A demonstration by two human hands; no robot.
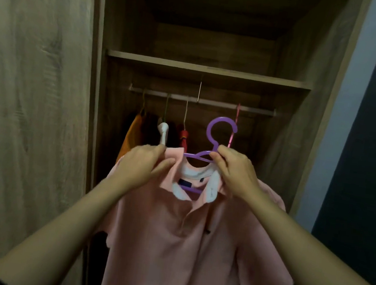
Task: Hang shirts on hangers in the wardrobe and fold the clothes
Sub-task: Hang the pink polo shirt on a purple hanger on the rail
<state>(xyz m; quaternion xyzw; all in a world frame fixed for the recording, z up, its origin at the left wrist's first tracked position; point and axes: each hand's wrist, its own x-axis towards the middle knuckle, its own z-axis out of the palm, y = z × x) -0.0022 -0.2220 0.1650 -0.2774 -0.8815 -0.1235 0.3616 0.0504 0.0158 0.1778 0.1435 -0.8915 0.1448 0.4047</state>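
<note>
In the middle of the frame a pink polo shirt (168, 247) is on a purple hanger (221, 123), held up in front of the open wardrobe (324, 112). The left hand (142, 167) pinches the shirt's collar fabric at the shoulder between thumb and fingers. The right hand (235, 172) pinches the purple hanger just under its hook, beside the white inner collar. The hook is free and sits below the rail (211, 102).

Inside the wardrobe a shelf (208, 69) lies above the rail. On the rail, in the left part, hang an orange garment (131, 137), a white piece (163, 134) on a green hook and a red garment (183, 139). A thin pink hanger (233, 129) hangs more to the right, just behind the purple hook. At the left of the frame stands a wooden door (28, 97).
</note>
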